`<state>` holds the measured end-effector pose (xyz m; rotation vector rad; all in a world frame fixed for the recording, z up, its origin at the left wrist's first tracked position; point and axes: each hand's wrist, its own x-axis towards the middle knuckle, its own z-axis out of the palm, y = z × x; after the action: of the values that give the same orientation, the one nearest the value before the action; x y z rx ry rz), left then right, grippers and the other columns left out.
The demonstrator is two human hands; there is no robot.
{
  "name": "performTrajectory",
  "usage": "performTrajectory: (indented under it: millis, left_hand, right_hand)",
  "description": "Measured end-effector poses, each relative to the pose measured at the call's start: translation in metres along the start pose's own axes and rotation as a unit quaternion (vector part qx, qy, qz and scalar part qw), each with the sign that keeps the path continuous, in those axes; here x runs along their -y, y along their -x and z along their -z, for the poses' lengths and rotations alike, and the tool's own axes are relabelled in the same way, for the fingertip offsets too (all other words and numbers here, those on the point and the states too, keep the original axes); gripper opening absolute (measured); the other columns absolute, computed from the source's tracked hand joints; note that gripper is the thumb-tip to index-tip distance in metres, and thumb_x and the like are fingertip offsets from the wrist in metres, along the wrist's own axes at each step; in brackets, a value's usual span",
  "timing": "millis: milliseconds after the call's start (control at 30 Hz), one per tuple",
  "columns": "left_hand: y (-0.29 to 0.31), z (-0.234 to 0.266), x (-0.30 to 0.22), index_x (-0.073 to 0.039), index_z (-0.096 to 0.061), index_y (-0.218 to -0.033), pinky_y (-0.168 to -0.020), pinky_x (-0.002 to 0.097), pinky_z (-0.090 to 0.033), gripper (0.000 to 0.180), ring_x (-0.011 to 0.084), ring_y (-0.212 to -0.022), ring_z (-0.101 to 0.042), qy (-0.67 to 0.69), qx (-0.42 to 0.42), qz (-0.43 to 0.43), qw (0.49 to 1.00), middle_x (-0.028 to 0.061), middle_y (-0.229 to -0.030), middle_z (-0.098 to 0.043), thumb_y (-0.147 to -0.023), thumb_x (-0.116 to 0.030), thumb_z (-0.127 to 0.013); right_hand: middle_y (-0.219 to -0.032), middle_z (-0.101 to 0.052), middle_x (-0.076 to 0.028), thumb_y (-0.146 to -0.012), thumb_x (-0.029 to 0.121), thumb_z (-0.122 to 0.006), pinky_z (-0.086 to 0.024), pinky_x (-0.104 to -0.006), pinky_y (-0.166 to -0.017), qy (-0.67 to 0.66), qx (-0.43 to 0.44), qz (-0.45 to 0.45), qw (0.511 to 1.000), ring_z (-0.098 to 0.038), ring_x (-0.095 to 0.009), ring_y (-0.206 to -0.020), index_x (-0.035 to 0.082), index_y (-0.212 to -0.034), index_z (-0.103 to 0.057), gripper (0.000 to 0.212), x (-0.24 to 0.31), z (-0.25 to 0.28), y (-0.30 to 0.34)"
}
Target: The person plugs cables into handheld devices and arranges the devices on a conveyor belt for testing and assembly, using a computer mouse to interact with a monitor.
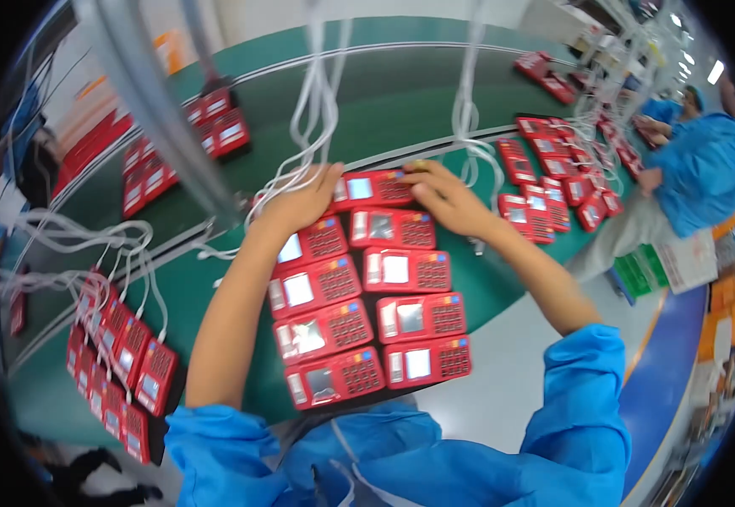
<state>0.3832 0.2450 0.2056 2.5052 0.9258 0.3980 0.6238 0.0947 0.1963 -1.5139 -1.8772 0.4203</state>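
Two columns of red card payment terminals [407, 272], with small screens and dark keypads, lie face up in front of me on a dark tray [401, 390]. At the far end, one payment terminal [372, 188] sits crosswise between my hands, its screen lit pale. My left hand [304, 201] is closed at its left end; the fingertips are partly hidden. My right hand [448, 198] grips its right end, thumb on the near side and fingers on the far edge. White cables [307, 139] hang down behind my left hand.
More red terminals [127, 359] with white cables plugged in stand at the left. Another group [545, 173] lies to the right. Beyond a metal rail runs a green conveyor [393, 101] carrying trays of terminals [183, 150]. A metal post [156, 101] rises at left. A co-worker [701, 165] in blue works at right.
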Motion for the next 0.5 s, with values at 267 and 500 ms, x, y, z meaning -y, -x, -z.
performTrajectory:
  millis: [267,500]
  left_hand:
    - [0.029,0.024,0.036,-0.011,-0.062,-0.109,-0.094,0.0442,-0.045,0.037,0.0351,-0.107,-0.059,0.019,-0.067,0.095,0.993,0.0133,-0.112,-0.064,-0.094,-0.039,-0.043]
    - [0.040,0.016,0.051,-0.015,-0.066,-0.111,-0.093,0.0422,-0.046,0.035,0.0321,-0.108,-0.060,0.064,-0.086,0.096,0.990,0.0118,-0.112,-0.066,-0.085,-0.037,-0.055]
  right_hand:
    - [-0.140,-0.040,-0.019,-0.101,0.037,-0.039,-0.035,-0.0387,-0.107,0.013,0.034,-0.015,0.999,-0.043,-0.034,-0.128,0.009,-0.125,-0.060,0.043,0.003,-0.025,-0.014]
    - [-0.139,-0.043,-0.018,-0.096,0.033,-0.052,-0.041,-0.0402,-0.103,0.145,0.043,0.009,0.988,-0.046,-0.035,-0.125,0.011,-0.120,-0.062,0.034,0.022,-0.019,-0.016]
